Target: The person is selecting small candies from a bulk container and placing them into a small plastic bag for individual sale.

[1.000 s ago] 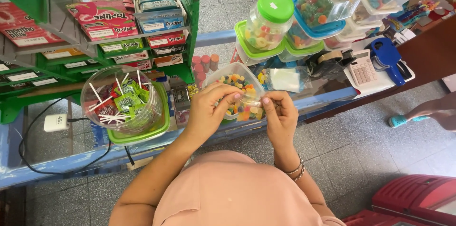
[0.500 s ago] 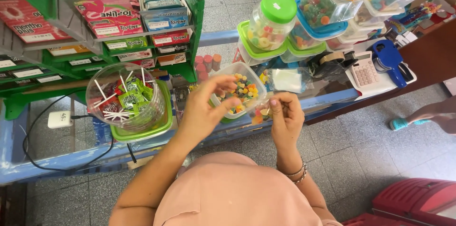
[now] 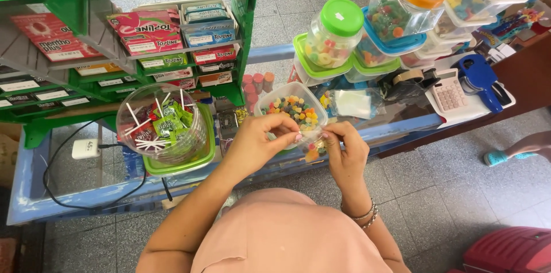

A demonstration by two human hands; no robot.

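Observation:
My left hand [image 3: 258, 138] and my right hand [image 3: 342, 149] meet over the counter edge, both pinching a small clear bag of coloured candies [image 3: 313, 148] between thumbs and fingertips. Just behind the hands stands an open clear tub of mixed coloured candies [image 3: 291, 108]. My right wrist wears a beaded bracelet. My peach-coloured clothing fills the bottom of the view.
A clear lollipop jar [image 3: 160, 124] sits left on a green lid. A green rack [image 3: 132, 26] holds gum packs. Candy jars [image 3: 333, 35] with green, blue and orange lids, a tape dispenser [image 3: 410, 81], a calculator [image 3: 450, 94] and a blue price gun [image 3: 479, 78] stand right.
Both hands have drawn nearer to me, off the candy tub toward the counter edge, with the small candy bag now between the fingertips.

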